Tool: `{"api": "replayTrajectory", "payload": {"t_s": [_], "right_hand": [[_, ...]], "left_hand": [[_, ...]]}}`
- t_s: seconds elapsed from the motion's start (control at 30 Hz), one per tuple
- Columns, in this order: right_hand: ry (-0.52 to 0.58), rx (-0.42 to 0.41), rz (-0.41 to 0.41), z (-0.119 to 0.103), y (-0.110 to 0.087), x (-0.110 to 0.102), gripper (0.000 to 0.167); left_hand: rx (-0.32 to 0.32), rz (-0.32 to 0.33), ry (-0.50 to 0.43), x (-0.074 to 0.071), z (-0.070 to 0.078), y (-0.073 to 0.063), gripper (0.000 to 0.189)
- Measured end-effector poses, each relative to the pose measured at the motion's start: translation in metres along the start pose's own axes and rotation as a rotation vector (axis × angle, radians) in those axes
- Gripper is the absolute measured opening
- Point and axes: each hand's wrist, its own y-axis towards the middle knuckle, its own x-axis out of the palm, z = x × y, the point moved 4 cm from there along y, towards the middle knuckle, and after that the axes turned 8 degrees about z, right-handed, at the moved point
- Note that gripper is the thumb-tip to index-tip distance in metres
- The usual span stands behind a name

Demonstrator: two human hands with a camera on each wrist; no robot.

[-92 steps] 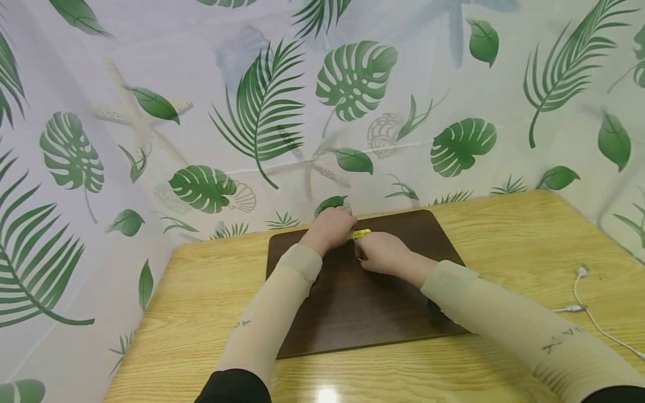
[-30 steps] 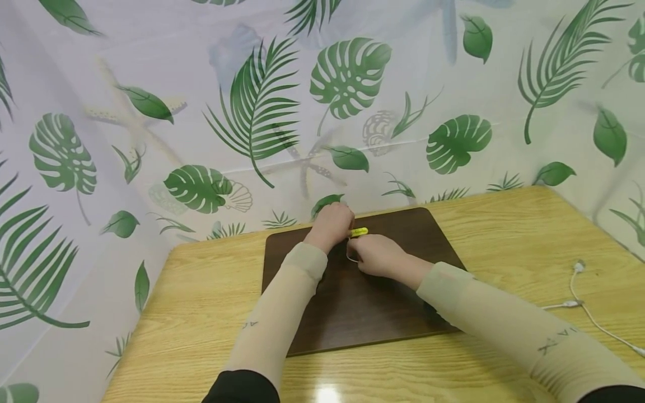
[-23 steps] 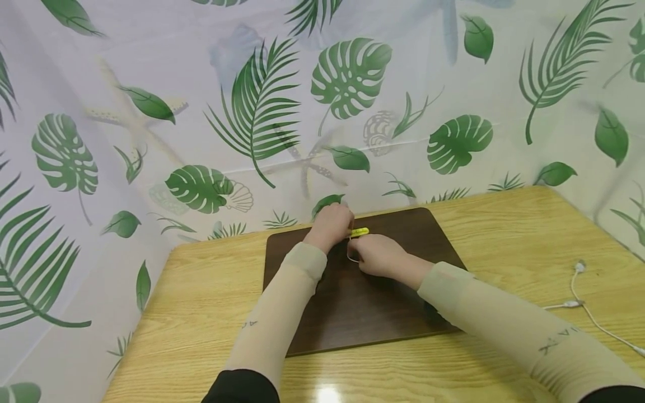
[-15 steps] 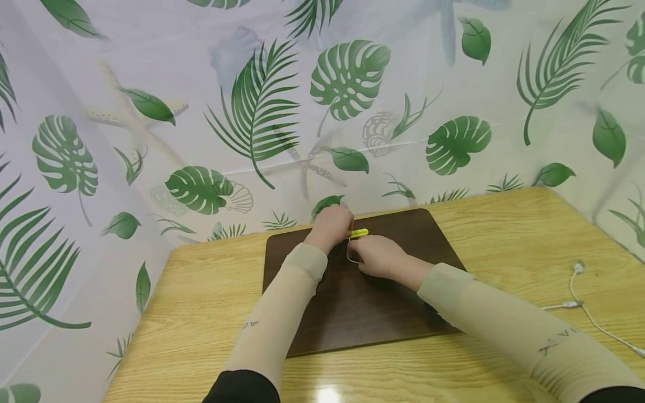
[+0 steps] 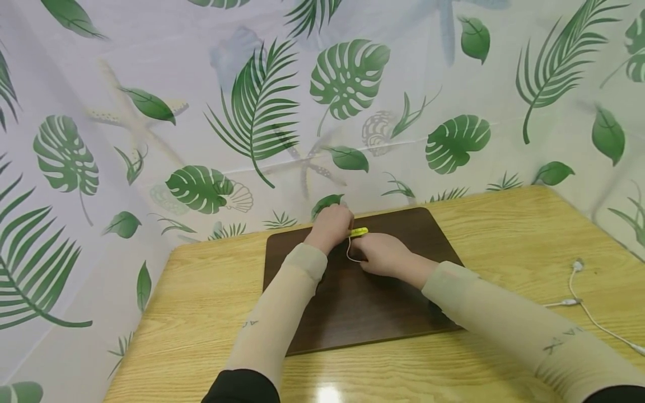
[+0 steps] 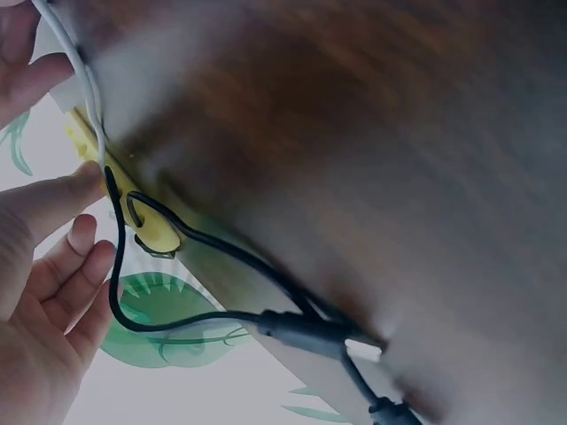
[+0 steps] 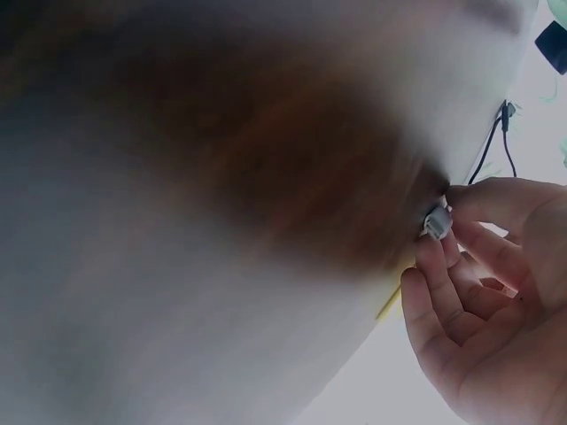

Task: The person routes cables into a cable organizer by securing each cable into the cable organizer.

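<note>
A flat yellow strip with a hole (image 6: 158, 232) is held between the thumb and fingers of my left hand (image 6: 49, 266), near the far edge of the dark brown board (image 5: 353, 313). A black cable (image 6: 221, 251) loops through the hole and ends in black connectors lying over the board. A white cable (image 6: 87, 84) runs along the strip past my left thumb. My right hand (image 5: 381, 254), just right of the left, pinches a small white plug (image 7: 438, 221) between thumb and fingertips. In the head view, the white cable (image 5: 349, 257) hangs in a small loop between both hands.
The board lies on a wood-grain table (image 5: 211, 291). Another white cable (image 5: 589, 319) with plugs lies on the table at the right. A leaf-patterned cloth (image 5: 282, 112) hangs behind the table and along its left side.
My right hand has shifted slightly to the right, and the white cable loop between the hands shows more plainly. My left hand and the yellow strip stay nearly where they were.
</note>
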Motion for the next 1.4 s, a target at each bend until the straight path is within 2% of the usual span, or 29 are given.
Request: {"api": "replayTrajectory", "payload": {"t_s": [0.1,0.2,0.37,0.57,0.9,1.17,1.4], "right_hand": [[0.014,0.003,-0.008,0.002,-0.003,-0.001,0.010],[0.015,0.016,-0.029,0.004,-0.006,-0.001,0.012],[-0.023,0.047,-0.053,0.007,-0.013,-0.003,0.024],[-0.063,0.069,-0.024,0.009,-0.024,-0.009,0.045],[-0.075,0.072,0.004,0.016,-0.041,-0.016,0.050],[-0.105,0.084,-0.017,0.022,-0.055,-0.020,0.052],[-0.147,0.065,-0.016,0.021,-0.066,-0.030,0.051]], "left_hand": [[0.024,-0.001,0.045,0.001,0.001,-0.002,0.018],[0.073,-0.008,0.113,0.003,0.002,-0.006,0.018],[0.156,0.000,0.180,0.007,0.004,-0.011,0.019],[0.198,0.044,0.202,0.005,0.000,-0.013,0.020],[0.241,0.032,0.239,0.001,0.003,-0.016,0.020],[0.275,0.012,0.222,0.000,0.013,-0.020,0.045],[0.310,-0.013,0.225,-0.002,0.029,-0.022,0.057]]}}
